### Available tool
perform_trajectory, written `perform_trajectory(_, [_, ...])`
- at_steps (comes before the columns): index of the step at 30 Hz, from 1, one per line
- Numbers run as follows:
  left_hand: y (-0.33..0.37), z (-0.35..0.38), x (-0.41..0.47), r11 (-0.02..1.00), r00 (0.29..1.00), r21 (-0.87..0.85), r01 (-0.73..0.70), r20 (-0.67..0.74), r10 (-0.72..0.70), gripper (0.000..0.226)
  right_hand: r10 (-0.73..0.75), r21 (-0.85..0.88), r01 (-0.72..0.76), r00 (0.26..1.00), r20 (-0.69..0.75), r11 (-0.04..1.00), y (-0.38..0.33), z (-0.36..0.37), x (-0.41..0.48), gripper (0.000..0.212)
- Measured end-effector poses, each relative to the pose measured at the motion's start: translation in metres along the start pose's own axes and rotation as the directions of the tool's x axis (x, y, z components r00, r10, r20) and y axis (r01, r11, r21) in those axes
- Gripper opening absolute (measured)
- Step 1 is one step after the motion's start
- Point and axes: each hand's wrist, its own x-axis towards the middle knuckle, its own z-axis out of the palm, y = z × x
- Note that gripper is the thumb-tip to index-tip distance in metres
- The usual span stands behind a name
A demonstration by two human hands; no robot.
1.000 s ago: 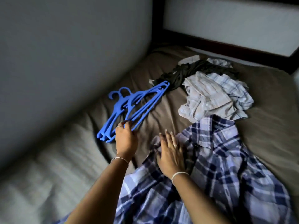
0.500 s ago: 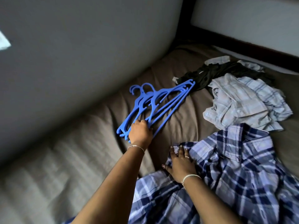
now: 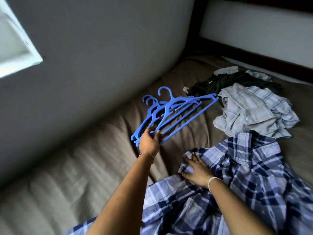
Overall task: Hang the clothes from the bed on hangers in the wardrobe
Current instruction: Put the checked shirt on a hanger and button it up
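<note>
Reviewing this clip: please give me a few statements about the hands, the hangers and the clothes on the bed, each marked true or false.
1. The left hand grips a bunch of blue hangers near one end. True.
2. The right hand lies on the black garment. False: it lies on the blue plaid shirt, nearest the person.
3. A shirt already hangs on one of the hangers. False: the hangers are all bare.
4. The pale checked shirt lies crumpled between the black garment and the blue plaid shirt. True.
5. All the hanger hooks point toward the person. False: the hooks are at the far side, away from the gripping hand.
</note>
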Motion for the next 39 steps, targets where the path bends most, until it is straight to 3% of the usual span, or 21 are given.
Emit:
perform_trajectory(3, [0.009, -0.016, -0.017, 0.998, 0.999, -0.05, -0.033, 0.031, 0.034, 0.022, 0.001, 0.26, 0.023, 0.996, -0.091, 0.965, 0.012, -0.008, -0.025, 0.065])
perform_trajectory(6, [0.018, -0.021, -0.04, 0.998, 0.996, 0.02, -0.063, 0.066, 0.061, 0.02, 0.208, 0.455, -0.115, 0.965, -0.159, 0.883, 0.026, -0.008, -0.059, 0.046])
perform_trajectory(10, [0.018, -0.02, -0.067, 0.995, 0.985, 0.101, -0.007, 0.174, -0.011, 0.009, 0.437, 0.62, -0.201, 0.862, -0.256, 0.758, 0.041, -0.02, -0.097, 0.043])
perform_trajectory(13, [0.02, -0.017, -0.09, 0.99, 0.96, 0.119, 0.074, 0.261, -0.103, 0.012, 0.629, 0.856, -0.129, 0.734, -0.257, 0.501, 0.065, -0.032, -0.11, 0.034])
perform_trajectory(16, [0.035, -0.014, -0.111, 0.98, 0.911, 0.118, 0.162, 0.364, -0.194, 0.016, 0.757, 0.984, 0.034, 0.634, -0.158, 0.177, 0.046, -0.067, -0.145, 0.029])
perform_trajectory(18, [0.046, -0.013, -0.121, 0.971, 0.867, 0.14, 0.193, 0.439, -0.236, 0.013, 0.78, 0.993, 0.112, 0.624, -0.039, -0.04, 0.041, -0.082, -0.158, 0.033])
perform_trajectory(22, [0.063, -0.008, -0.125, 0.963, 0.821, 0.153, 0.22, 0.504, -0.268, 0.006, 0.747, 0.958, 0.177, 0.662, 0.054, -0.226, 0.037, -0.087, -0.176, 0.009])
perform_trajectory(24, [0.069, -0.003, -0.125, 0.962, 0.868, 0.05, 0.269, 0.421, -0.264, 0.006, 0.733, 0.934, 0.22, 0.677, 0.062, -0.282, 0.031, -0.089, -0.182, 0.011])
perform_trajectory(27, [0.072, 0.005, -0.129, 0.881, 0.913, -0.28, 0.383, 0.262, -0.313, 0.021, 0.712, 0.907, 0.237, 0.696, 0.091, -0.347, 0.016, -0.093, -0.192, 0.021])
perform_trajectory(30, [0.067, 0.019, -0.148, 0.739, 0.879, -0.483, 0.469, 0.335, -0.339, 0.022, 0.712, 0.886, 0.255, 0.693, 0.112, -0.388, 0.001, -0.091, -0.2, 0.026])
perform_trajectory(32, [0.064, 0.034, -0.165, 0.692, 0.83, -0.474, 0.545, 0.425, -0.362, 0.016, 0.703, 0.868, 0.277, 0.702, 0.11, -0.413, -0.007, -0.091, -0.205, 0.026])
perform_trajectory(35, [0.068, 0.06, -0.191, 0.66, 0.743, -0.407, 0.632, 0.561, -0.365, 0.032, 0.662, 0.803, 0.334, 0.743, 0.098, -0.493, -0.017, -0.093, -0.208, 0.027])
perform_trajectory(39, [0.08, 0.093, -0.213, 0.645, 0.709, -0.4, 0.651, 0.623, -0.329, 0.051, 0.622, 0.755, 0.358, 0.779, 0.083, -0.549, -0.007, -0.089, -0.209, 0.033])
